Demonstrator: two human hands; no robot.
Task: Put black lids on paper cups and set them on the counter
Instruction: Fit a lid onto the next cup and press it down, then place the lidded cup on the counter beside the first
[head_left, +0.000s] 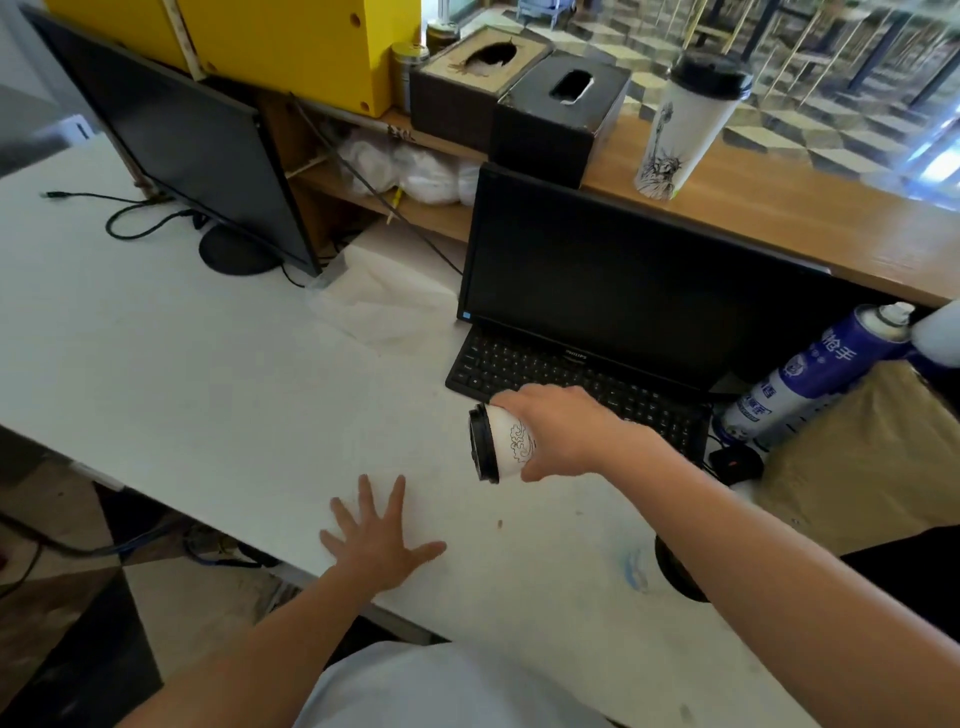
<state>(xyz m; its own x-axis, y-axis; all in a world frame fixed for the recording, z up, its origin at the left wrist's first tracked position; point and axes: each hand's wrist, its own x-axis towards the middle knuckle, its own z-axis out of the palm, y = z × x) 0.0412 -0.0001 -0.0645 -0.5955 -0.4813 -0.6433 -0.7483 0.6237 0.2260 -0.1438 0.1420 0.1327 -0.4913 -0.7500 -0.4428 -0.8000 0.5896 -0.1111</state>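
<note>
One tall paper cup (683, 124), white with a line drawing of a statue and capped with a glossy black lid, already stands upright on the far wooden counter (810, 208), to the right of two dark tissue boxes (519, 98); that part of the job looks done. A second, shorter cup (511, 441) is in the right hand (558, 431), whose fingers wrap closed around its smooth white wall, printed with a curling cloud pattern. It is held tipped on its side just above the white desk (208, 374), in front of the keyboard (571, 384), with its black lid (480, 444) seated on the rim and facing left. Judging by this, the lid is fitted and what is left is carrying the cup up to the counter. The left hand (376, 538) lies flat on the desk near its front edge, fingers spread wide and holding nothing. The desk surface is matt and slightly scuffed; the counter shows a warm wood grain. Whether more unlidded cups remain cannot be told.
</note>
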